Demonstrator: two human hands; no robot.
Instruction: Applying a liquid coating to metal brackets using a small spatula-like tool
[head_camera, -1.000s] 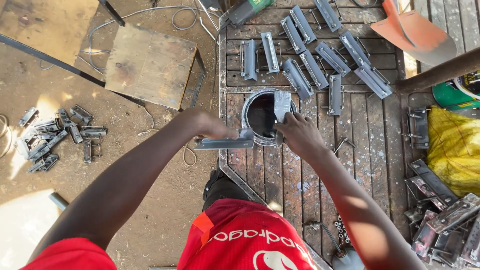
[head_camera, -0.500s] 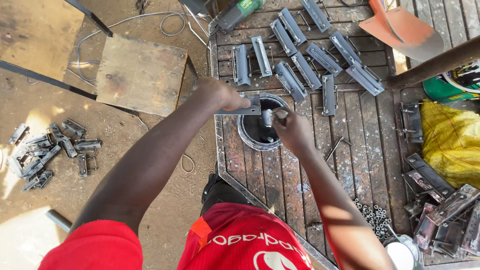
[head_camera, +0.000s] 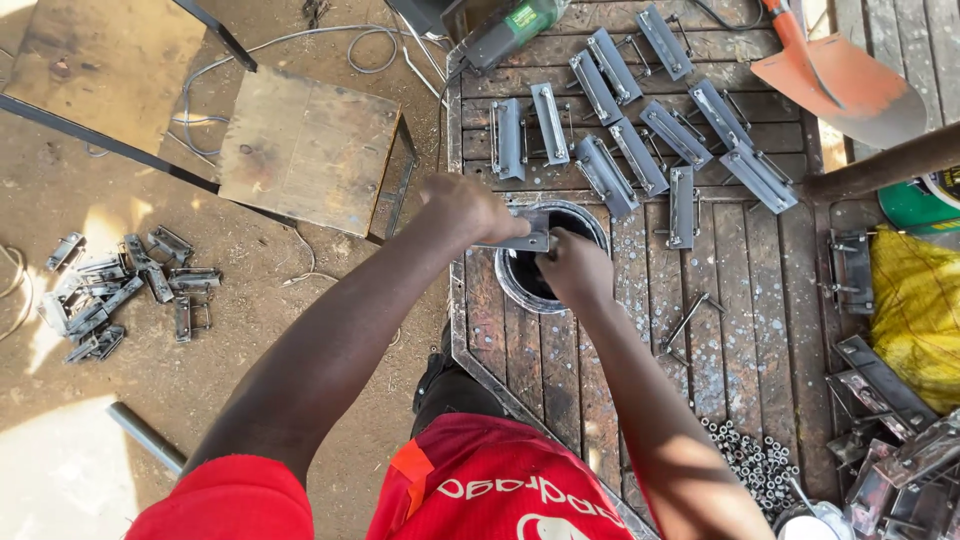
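Dirt floor (head_camera: 150, 440) (sunlit patches), slatted metal workbench (head_camera: 740, 300), wooden stool (head_camera: 305, 160)

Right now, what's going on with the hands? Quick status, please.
Left hand grips flat metal bracket over round tin. Right hand at tin's mouth, fingers closed, contents hidden. Painted brackets drying beyond, not in the way.

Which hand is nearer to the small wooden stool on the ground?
Left. The left hand is just right of the wooden stool, gripping a grey metal bracket; the right hand is farther right, over the paint can.
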